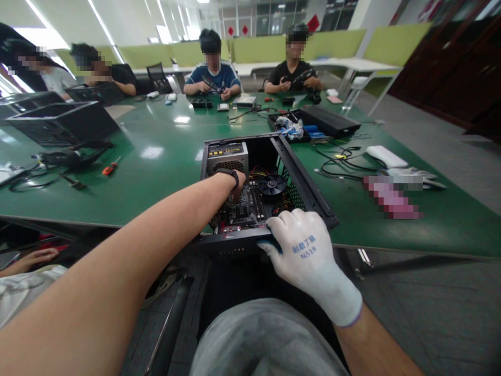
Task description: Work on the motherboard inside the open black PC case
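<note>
An opened black computer case (307, 183) lies at the table's near edge, its inside facing up. My bare left hand (239, 181), a dark band at its wrist, reaches down into the case over the motherboard (241, 211). Its fingers are mostly hidden, so I cannot make out what they touch. Beside it sits the power supply (228, 155), and a round black cooling fan (273, 186) is to its right. In a white glove, my right hand (299, 243) grips the near edge of the case, with the thumb below and the fingers over the rim.
An orange-handled screwdriver (110, 166) and dark cables (64, 158) lie to the left, near another black case (64, 125). Right of my case are black cables (338, 159) and a glove (415, 177). Behind it stands a black box (329, 122) with tools. Several people sit across the green table (156, 136).
</note>
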A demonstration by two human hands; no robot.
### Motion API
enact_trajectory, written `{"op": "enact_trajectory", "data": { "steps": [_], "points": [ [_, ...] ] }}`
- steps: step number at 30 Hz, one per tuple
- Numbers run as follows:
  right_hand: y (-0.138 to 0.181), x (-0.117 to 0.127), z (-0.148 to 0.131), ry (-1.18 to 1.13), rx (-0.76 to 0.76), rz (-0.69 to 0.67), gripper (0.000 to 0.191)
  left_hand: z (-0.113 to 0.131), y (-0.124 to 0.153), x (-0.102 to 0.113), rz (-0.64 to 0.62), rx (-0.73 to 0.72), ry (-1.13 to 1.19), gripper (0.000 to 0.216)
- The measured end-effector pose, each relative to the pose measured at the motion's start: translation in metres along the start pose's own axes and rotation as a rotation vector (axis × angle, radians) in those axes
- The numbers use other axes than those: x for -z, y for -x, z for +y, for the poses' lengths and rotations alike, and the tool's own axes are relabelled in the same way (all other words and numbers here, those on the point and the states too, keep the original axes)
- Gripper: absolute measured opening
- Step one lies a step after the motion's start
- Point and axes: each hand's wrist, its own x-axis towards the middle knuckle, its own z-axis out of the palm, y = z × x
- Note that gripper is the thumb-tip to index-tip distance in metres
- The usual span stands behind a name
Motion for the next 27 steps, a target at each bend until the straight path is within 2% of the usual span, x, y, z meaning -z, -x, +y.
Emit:
{"op": "enact_trajectory", "data": {
  "steps": [7,17,22,27],
  "points": [
    [0.000,0.001,-0.001,0.001,0.003,0.008,0.027,-0.004,-0.010,-0.003,-0.007,-0.009,-0.002,0.062],
    [0.000,0.002,-0.003,0.008,-0.009,-0.006,0.028,-0.003,-0.007,-0.004,0.017,-0.021,-0.033,0.054],
    [0.001,0.002,-0.002,0.012,-0.008,0.002,0.029,-0.005,-0.017,-0.008,0.029,-0.017,-0.056,0.063],
    [0.000,0.001,-0.003,0.002,-0.006,0.008,0.028,-0.008,-0.021,-0.011,0.021,-0.030,-0.044,0.063]
  ]
}}
